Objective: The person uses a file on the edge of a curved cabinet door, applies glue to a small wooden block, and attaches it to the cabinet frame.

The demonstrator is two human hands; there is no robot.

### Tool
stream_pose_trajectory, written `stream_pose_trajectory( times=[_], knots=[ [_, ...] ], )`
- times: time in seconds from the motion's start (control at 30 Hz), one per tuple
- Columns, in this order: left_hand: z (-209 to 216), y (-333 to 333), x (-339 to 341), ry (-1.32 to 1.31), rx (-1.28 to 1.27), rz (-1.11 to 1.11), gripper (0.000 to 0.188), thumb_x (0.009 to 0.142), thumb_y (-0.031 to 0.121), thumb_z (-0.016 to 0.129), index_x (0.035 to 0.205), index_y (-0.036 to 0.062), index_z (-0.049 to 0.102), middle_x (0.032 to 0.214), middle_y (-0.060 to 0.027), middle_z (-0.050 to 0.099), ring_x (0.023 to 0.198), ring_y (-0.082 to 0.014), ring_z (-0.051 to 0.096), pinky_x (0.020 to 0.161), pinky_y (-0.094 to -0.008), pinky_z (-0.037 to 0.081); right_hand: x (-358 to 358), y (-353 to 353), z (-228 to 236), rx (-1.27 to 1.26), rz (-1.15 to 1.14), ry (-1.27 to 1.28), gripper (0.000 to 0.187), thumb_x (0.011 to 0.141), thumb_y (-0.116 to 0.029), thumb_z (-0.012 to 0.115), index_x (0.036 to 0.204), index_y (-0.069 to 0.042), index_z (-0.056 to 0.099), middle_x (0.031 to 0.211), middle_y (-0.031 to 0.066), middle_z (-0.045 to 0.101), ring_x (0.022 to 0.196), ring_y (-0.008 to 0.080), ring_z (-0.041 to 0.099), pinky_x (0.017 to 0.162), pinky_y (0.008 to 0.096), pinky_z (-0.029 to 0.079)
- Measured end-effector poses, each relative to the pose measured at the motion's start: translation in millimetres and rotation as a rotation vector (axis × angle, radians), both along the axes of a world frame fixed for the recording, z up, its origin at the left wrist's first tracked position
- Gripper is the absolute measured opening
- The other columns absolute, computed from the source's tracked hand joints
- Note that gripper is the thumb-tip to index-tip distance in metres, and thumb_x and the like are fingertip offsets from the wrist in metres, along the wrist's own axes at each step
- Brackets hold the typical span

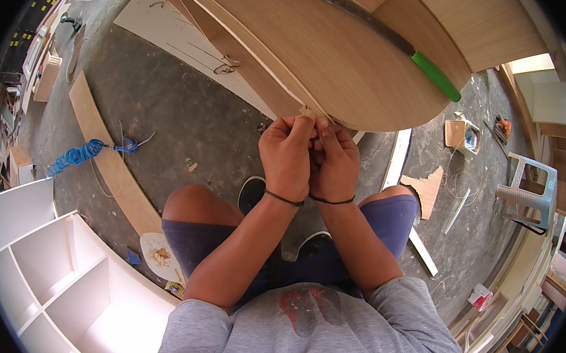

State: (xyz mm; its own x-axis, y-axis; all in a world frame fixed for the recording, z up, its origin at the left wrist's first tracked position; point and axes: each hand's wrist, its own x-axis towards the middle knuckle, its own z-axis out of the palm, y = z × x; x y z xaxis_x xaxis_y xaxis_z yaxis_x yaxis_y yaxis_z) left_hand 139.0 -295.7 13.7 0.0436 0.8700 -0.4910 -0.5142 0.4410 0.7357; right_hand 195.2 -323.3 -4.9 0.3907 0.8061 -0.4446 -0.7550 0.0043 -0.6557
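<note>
Mostly, a smooth wood-grain panel (354, 73) with a rounded end fills the space ahead of the person; at lower left stands a white shelf unit (74, 263), divided into compartments by thin walls; a pale strip (287, 83) runs along the panel's left edge, and at its near end the left hand (286, 151) and right hand (336, 167) meet, fingers pinched on it; a green-handled tool (435, 75) lies across the panel; on the rough grey floor (206, 110), right, a brown-sided box (454, 133) holds something blue; left, a yellow packet (174, 288) carries print too small to read.
</note>
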Motion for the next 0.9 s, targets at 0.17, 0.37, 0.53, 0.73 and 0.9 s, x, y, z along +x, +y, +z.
stream_pose_trajectory(
  times=[0.17,0.37,0.53,0.73,0.9],
  knots=[
    [-0.4,1.5,0.5,0.031,-0.01,-0.008,0.016,0.082,0.012,0.06,0.069,0.0056,0.052,0.065,0.0007,0.052,0.055,-0.0056,0.045,0.05,-0.019,0.036,-0.3,0.3,-1.2,0.006,-0.005,-0.004,0.016,0.088,-0.015,0.059,0.075,-0.007,0.053,0.062,-0.0029,0.049,0.049,0.0039,0.042,0.04,0.0178,0.029],
    [-5.2,7.8,1.2,0.001,-0.02,0.001,0.012,0.079,0.013,0.058,0.077,0.0026,0.052,0.062,-0.0003,0.05,0.049,-0.0056,0.047,0.04,-0.0188,0.037,1.1,0.1,-1.6,0.006,0.019,-0.014,0.018,0.087,-0.019,0.06,0.074,-0.009,0.053,0.062,-0.0027,0.049,0.044,0.004,0.039,0.039,0.018,0.027],
    [-9.9,16.2,-4.2,0.123,0.019,-0.102,0.017,0.078,0.015,0.06,0.081,0.0002,0.052,0.063,-0.0012,0.051,0.048,-0.0061,0.047,0.039,-0.0203,0.038,1.7,0.0,-4.7,-0.006,0.032,-0.028,0.018,0.087,-0.019,0.061,0.073,-0.01,0.053,0.061,-0.0033,0.048,0.045,0.0039,0.038,0.039,0.0186,0.027],
    [-4.0,22.9,-3.9,0.203,0.075,-0.127,0.026,0.074,0.015,0.063,0.087,-0.0046,0.051,0.073,-0.0051,0.055,0.057,-0.0088,0.051,0.045,-0.0222,0.042,3.2,-0.4,-6.2,0.004,0.041,-0.026,0.015,0.087,-0.018,0.06,0.076,-0.01,0.054,0.06,-0.0039,0.046,0.046,0.0035,0.036,0.039,0.0191,0.027],
    [-6.7,27.5,-5.1,0.193,0.083,-0.161,0.022,0.076,0.012,0.06,0.09,-0.0021,0.052,0.074,-0.0006,0.053,0.061,-0.0058,0.046,0.052,-0.02,0.037,1.8,0.5,-6.1,-0.014,0.025,-0.031,0.017,0.085,-0.019,0.064,0.075,-0.008,0.055,0.058,-0.0041,0.046,0.045,0.0036,0.037,0.039,0.0193,0.026]
  ],
)
